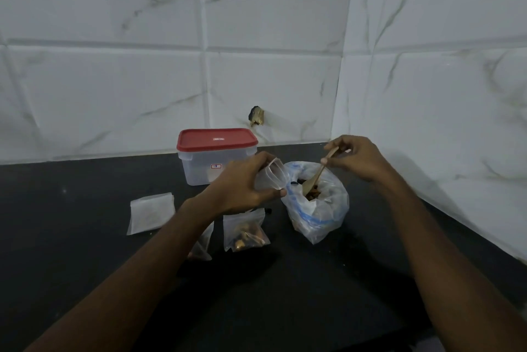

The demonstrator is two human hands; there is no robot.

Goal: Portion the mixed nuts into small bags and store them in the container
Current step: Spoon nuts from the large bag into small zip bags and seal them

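The task is in its filling phase, judged partly complete. The left hand grips the open small bag, fingers and thumb curled round it so that its mouth is held wide and turned toward the large bag. The held bag looks clear, and no nuts can be made out inside it. The right hand pinches the upper end of the wooden spoon between thumb and fingertips. The spoon bowl sits down in the mouth of the large bag, among the mixed nuts. The large bag stands on the dark countertop, just beside the held bag. One filled small bag lies on the countertop near the base of the large bag, below the left hand. A second small bag lies beside it, partly hidden under the left forearm. It appears to hold nuts, but this cannot be confirmed. A stack of empty small bags lies further left, apart from the filled ones. The container stands behind, near the tiled wall, with its red lid on, and no bags can be seen through its translucent side. Done: one portion, probably two. Remaining: fill the held bag, fill the bags from the stack as the nuts allow, remove the lid, place all portions in the container, and refit the lid.
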